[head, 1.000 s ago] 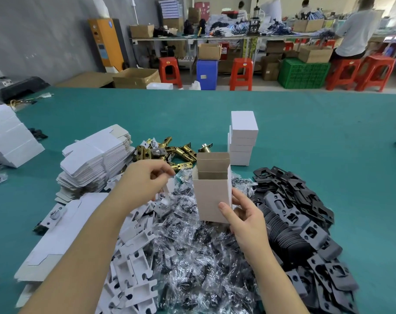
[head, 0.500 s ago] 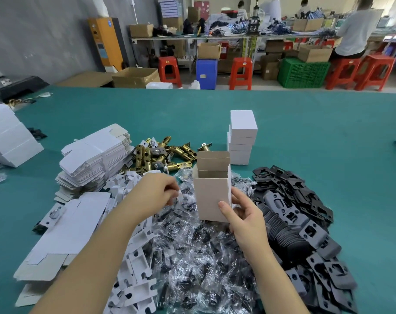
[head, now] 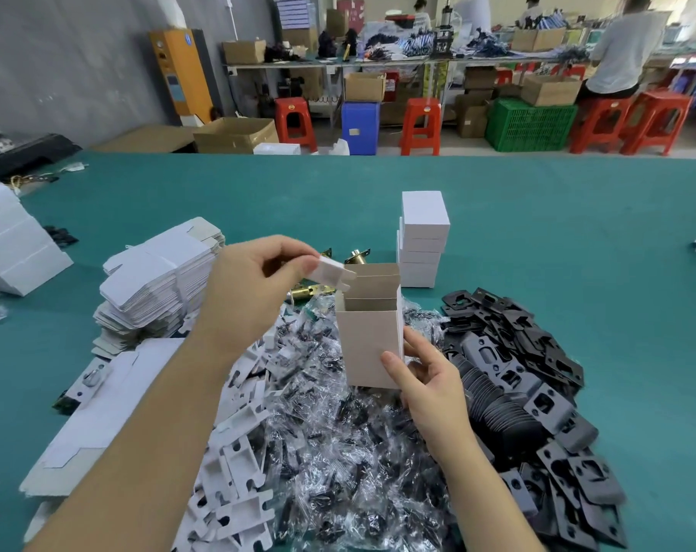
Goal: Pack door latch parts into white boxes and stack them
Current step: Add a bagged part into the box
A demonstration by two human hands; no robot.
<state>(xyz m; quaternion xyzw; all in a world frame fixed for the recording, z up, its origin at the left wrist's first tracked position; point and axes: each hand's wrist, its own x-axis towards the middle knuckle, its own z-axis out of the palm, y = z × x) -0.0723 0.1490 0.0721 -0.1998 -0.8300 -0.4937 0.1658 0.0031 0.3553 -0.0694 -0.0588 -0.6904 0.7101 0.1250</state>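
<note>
Head view showed the left hand (head: 254, 288) pinching a white insert (head: 332, 271) between thumb and fingers, just above the open top of the box (head: 368, 336). The right hand (head: 430, 380) gripped the box at its lower right corner and held it upright over the bagged screws (head: 338, 452). Behind it, a stack (head: 422, 241) of closed boxes stood on the table (head: 537, 217). Black plates (head: 537, 392) lay at the right.

You get bright, even overhead light with soft shadows. The plastic bags (head: 362, 452) glint. Wide-angle bending curves the edges; the far background blurs slightly.
</note>
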